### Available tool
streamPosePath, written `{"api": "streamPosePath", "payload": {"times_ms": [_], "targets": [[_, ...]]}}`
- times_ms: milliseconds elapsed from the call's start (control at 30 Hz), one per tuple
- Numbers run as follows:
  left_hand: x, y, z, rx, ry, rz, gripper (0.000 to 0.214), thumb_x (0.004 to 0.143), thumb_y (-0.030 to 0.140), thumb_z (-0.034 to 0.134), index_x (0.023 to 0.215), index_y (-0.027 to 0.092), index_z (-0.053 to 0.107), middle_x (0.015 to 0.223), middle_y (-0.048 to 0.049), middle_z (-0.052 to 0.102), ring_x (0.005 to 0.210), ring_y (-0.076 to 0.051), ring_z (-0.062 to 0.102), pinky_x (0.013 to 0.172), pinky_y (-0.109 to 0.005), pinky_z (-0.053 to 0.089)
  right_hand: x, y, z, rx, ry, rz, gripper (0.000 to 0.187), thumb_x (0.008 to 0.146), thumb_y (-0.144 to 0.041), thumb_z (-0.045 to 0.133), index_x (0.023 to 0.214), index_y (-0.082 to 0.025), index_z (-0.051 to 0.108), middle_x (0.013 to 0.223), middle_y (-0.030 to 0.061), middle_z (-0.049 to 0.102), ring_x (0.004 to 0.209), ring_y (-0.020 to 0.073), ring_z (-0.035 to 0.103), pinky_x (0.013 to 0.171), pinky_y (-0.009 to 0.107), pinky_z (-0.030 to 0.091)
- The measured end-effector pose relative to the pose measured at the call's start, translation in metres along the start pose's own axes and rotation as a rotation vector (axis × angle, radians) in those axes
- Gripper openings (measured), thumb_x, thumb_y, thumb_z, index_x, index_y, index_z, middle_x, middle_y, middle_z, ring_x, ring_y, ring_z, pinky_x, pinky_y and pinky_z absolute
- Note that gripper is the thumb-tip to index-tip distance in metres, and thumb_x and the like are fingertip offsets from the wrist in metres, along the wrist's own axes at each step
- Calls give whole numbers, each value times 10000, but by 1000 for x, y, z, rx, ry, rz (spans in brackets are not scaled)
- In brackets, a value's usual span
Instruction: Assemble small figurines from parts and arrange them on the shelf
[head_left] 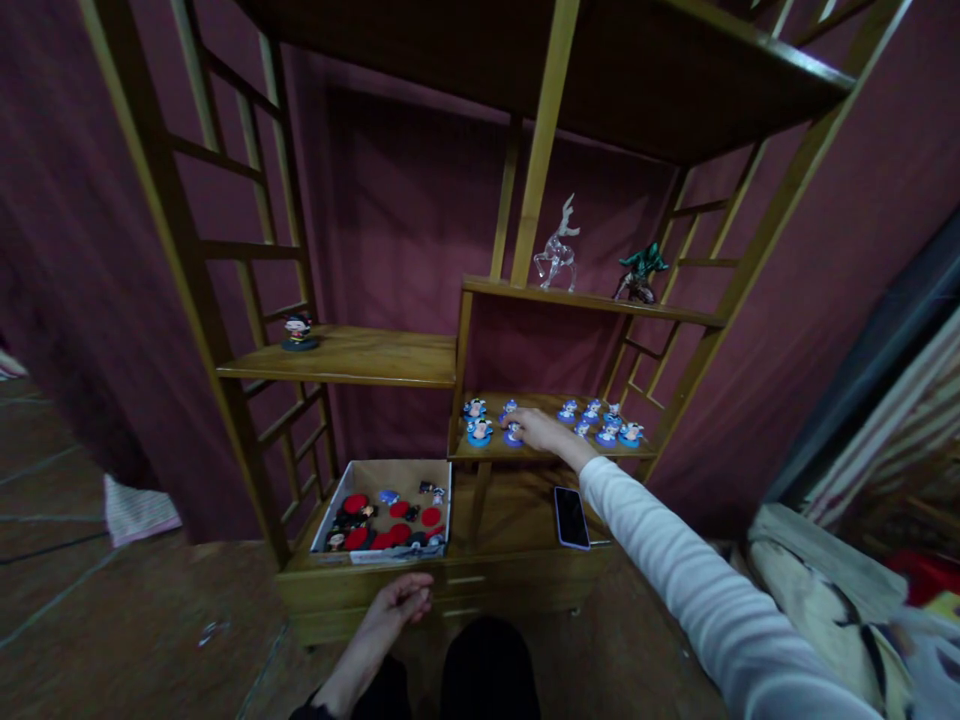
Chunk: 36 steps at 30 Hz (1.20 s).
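My right hand [541, 431] reaches to a low wooden shelf [546, 452] and closes its fingers on a small blue-based figurine [514, 434]. Several more blue-based figurines [600, 420] stand in rows on that shelf on both sides of the hand. My left hand [399, 600] rests low by the front edge of the wooden base, fingers loosely curled, holding nothing I can see. Just above it sits a cardboard box [339, 496] with red and dark figurines inside.
A phone [571, 517] lies on the base beside the box. A lone figurine [298, 332] stands on the left shelf. A glass deer [557, 250] and a green figure [640, 271] stand higher up. Folded fabric [825, 590] lies at the right.
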<state>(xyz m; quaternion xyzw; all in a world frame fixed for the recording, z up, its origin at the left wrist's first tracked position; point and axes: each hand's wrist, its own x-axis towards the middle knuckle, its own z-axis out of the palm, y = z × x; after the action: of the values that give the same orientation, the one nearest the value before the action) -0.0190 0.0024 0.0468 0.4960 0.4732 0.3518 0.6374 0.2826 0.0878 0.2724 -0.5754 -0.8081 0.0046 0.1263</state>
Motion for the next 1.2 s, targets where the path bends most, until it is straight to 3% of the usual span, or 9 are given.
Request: {"api": "streamPosePath", "payload": {"times_ms": [300,367,533,733,867,1067,1200], "targets": [[1,1,-4,-30,-63,9,465,521,491,718,849,169,652,765,-46,660,702,-177,604,683,-293,440,3,5,1,21,-15,-22,344,739,-128,583,1058,-254,603,1137,47,605,1052,196,543,901,301,398],[-2,3,-4,-33,-62,19,446,554,480,705,868,168,649,780,-47,661,713,-173,606,687,-285,438,3,8,-5,67,14,-32,328,744,-176,601,1067,-235,601,1104,56,614,1016,188,557,884,290,409],[1,0,-6,-37,-66,15,468,545,485,709,876,161,644,782,-44,654,713,-165,602,680,-273,433,6,23,-31,133,226,64,248,808,-214,521,1035,-195,617,996,58,631,877,139,586,819,257,434],[7,-3,-7,-43,-91,-16,516,490,513,729,855,158,650,769,-42,653,700,-165,598,682,-277,435,24,29,-32,165,149,143,268,749,-166,584,1008,-210,635,975,30,666,874,142,602,797,244,446],[3,1,-7,-41,-83,-15,508,497,517,725,857,166,655,769,-40,659,716,-174,605,694,-285,441,29,34,-46,143,212,168,255,762,-184,566,1001,-227,644,991,18,674,900,143,606,823,246,437],[1,7,-12,-32,-76,-25,508,509,527,717,865,168,663,806,-58,678,741,-189,617,716,-293,449,-2,72,-90,62,310,288,245,758,-184,557,980,-210,660,926,19,690,844,140,610,780,234,448],[3,7,-11,-24,-66,-29,516,504,529,719,872,171,664,805,-61,681,744,-198,622,717,-300,457,-25,91,-99,16,288,349,265,756,-175,551,997,-211,656,897,10,693,793,128,608,751,219,455]]}}
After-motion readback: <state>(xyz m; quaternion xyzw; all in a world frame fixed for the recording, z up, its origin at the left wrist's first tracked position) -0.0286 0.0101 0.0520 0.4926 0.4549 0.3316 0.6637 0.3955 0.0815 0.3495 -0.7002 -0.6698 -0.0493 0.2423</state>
